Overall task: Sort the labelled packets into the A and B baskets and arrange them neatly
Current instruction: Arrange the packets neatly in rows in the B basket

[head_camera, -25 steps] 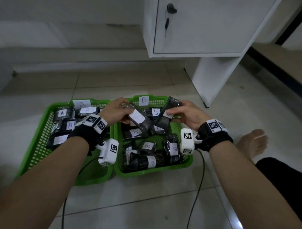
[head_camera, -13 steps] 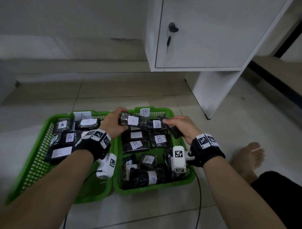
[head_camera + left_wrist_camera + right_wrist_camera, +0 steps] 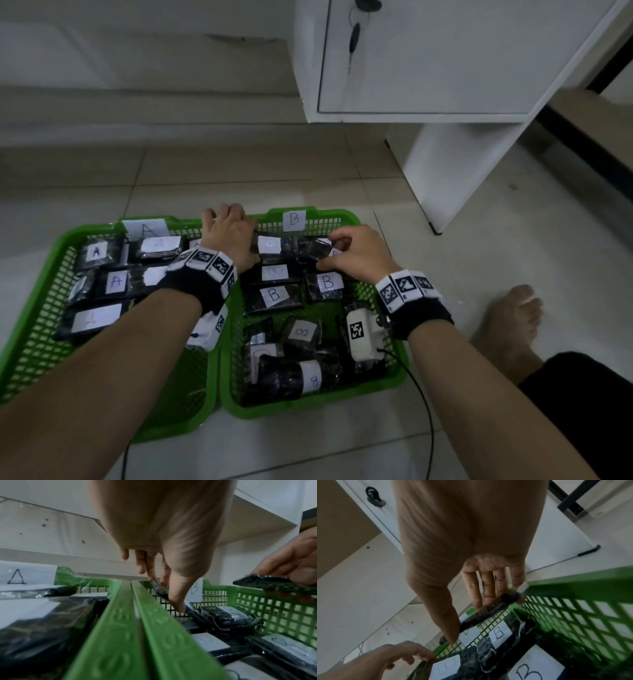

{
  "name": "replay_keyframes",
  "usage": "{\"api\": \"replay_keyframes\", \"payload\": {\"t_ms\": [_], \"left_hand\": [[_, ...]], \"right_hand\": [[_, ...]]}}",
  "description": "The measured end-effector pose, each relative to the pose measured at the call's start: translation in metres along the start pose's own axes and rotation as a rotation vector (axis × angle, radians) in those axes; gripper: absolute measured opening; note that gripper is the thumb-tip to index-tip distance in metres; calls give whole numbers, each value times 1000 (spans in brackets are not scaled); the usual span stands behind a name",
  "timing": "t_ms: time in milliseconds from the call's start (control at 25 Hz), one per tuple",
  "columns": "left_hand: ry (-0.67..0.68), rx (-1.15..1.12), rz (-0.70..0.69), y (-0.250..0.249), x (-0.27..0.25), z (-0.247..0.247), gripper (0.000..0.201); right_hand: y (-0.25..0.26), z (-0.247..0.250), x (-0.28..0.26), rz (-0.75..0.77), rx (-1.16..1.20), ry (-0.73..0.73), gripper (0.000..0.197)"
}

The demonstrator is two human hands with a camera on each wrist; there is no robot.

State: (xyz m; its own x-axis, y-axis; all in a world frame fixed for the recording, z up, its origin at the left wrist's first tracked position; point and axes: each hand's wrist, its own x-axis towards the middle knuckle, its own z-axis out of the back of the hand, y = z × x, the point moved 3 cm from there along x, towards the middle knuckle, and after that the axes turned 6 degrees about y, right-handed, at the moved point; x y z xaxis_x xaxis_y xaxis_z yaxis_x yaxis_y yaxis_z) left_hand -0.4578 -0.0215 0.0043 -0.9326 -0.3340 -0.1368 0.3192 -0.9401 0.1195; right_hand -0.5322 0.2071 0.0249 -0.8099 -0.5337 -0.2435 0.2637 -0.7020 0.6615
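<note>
Left hand (image 3: 230,236): fingers (image 3: 150,566) and thumb pinch the left end of a black packet (image 3: 274,245) at the far-left corner of the B basket (image 3: 308,404). Right hand (image 3: 359,255): fingers (image 3: 488,588) extended over a second packet (image 3: 489,612) with the thumb beneath, pinching it just above the far-right packets. Below both sets of fingers, B-labelled packets (image 3: 274,296) lie flat. A basket (image 3: 34,342), left of the fingers, holds A-labelled packets (image 3: 114,282).
</note>
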Motion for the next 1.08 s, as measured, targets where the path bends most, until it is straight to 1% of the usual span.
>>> {"api": "replay_keyframes", "payload": {"t_ms": [80, 160, 200, 240, 280, 320, 360, 440, 480, 520, 640, 680, 800, 920, 1000, 1080], "left_hand": [[-4, 45, -27, -2, -4, 2, 62], [4, -66, -112, -7, -6, 3, 46], [65, -143, -155, -10, -8, 2, 36], [173, -162, -188, -12, -9, -1, 27], [281, -133, -213, -15, -11, -6, 22], [360, -79, -229, -17, -14, -11, 21], [397, -29, -246, -18, -15, -16, 23], [425, 23, -267, -18, -18, -22, 31], [417, 9, -283, -16, -20, -21, 35], [371, -46, -295, -12, -20, -17, 38], [137, -312, -244, 8, -26, 9, 41], [97, -375, -221, 15, -29, 16, 42], [85, -442, -189, 26, -41, 22, 44], [130, -434, -203, 22, -53, 13, 43], [117, -423, -246, 16, -59, 12, 39], [110, -482, -295, 5, -63, 15, 33]], "right_hand": [[3, -3, 4, 20, -70, 8, 60], [5, -5, 7, 31, -118, 10, 56], [5, -5, 7, 34, -136, 8, 53], [5, -7, 7, 33, -149, 7, 51], [5, -8, 6, 29, -159, 4, 49], [5, -11, 5, 26, -169, 5, 48], [6, -15, 4, 30, -183, 10, 47], [13, -25, 2, 61, -242, 52, 45], [19, -32, 3, 85, -293, 82, 45], [27, -40, 3, 114, -358, 113, 45], [50, -63, 10, 201, -522, 177, 37], [57, -69, 14, 233, -548, 182, 34], [72, -87, 21, 271, -521, 229, 36], [76, -94, 24, 239, -484, 346, 46], [78, -82, 24, 243, -404, 318, 49], [79, -58, 19, 240, -290, 247, 44]]}}
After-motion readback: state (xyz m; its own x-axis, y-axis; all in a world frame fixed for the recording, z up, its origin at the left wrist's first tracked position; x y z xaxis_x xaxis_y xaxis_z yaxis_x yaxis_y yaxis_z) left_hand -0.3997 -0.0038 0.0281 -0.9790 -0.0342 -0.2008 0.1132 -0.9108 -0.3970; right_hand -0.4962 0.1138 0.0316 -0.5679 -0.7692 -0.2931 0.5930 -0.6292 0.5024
